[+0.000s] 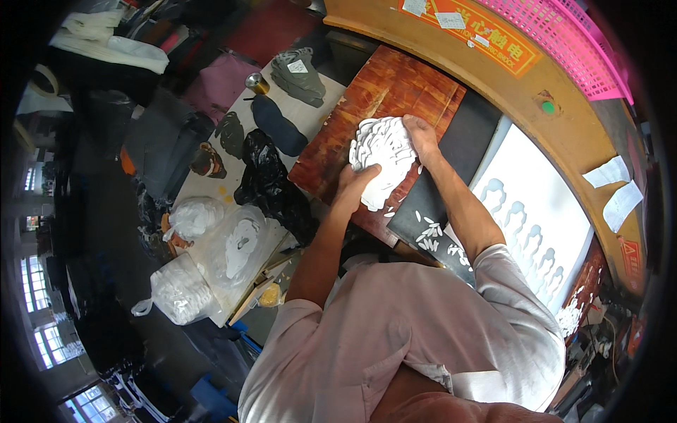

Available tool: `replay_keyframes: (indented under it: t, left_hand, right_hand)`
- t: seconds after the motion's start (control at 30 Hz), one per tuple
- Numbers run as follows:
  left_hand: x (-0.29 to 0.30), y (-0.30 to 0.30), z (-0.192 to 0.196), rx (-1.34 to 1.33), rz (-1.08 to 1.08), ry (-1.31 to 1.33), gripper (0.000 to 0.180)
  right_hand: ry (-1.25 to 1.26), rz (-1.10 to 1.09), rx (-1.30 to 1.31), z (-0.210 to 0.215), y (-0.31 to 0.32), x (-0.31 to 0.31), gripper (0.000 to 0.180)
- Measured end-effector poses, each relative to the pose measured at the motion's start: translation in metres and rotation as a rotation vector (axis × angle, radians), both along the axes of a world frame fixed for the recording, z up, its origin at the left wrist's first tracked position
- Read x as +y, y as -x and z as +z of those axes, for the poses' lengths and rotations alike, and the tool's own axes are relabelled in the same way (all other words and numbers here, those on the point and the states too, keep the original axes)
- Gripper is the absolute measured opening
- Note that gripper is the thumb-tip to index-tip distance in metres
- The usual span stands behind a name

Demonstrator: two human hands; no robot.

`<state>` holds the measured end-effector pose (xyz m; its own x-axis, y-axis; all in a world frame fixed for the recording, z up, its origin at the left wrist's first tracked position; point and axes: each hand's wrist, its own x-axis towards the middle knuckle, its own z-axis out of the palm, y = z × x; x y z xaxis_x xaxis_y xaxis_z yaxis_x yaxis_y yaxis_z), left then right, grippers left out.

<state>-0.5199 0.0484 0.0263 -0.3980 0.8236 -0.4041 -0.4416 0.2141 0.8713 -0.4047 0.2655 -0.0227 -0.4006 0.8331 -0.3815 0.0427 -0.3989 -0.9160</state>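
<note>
A thick pile of white cut-out pieces [384, 158] with rounded, layered edges rests on a reddish-brown board [377, 81]. My left hand [358, 185] grips its lower left side, the thumb lying over the top. At the upper right edge, my right hand [422, 137] is closed around the pile, its fingers partly hidden. Small white scraps [429, 234] lie scattered on the dark surface near my right forearm. Beside that stretches a white sheet [539, 204] with a row of cut-out shapes.
A curved yellow-brown machine beam [564, 127] with an orange warning sticker arches along the right, under a pink plastic basket [564, 42]. Left of the board, a pale table [204, 169] carries a black plastic bag [271, 183], dark shaped pieces, a can [257, 83] and clear bags of white pieces [243, 243].
</note>
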Motion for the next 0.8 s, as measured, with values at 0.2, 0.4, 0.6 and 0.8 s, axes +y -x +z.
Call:
replay_keyframes:
  t: [0.2, 0.4, 0.6, 0.8]
  left_hand:
    - [0.012, -0.026, 0.05, 0.973, 0.004, 0.258, 0.076]
    - [-0.003, -0.037, 0.033, 0.973, -0.252, 0.347, 0.111]
    - [-0.002, -0.021, -0.01, 0.808, -0.261, -0.127, 0.105]
    - [0.001, -0.013, -0.014, 0.939, -0.267, -0.224, 0.059]
  right_hand:
    - [-0.224, -0.126, 0.049, 0.025, -0.021, 0.011, 0.059]
    - [-0.036, -0.101, 0.089, 0.028, -0.061, -0.09, 0.073]
    - [0.017, 0.001, 0.332, 0.017, -0.052, -0.128, 0.066]
    - [-0.091, -0.042, -0.05, 0.04, -0.041, -0.12, 0.069]
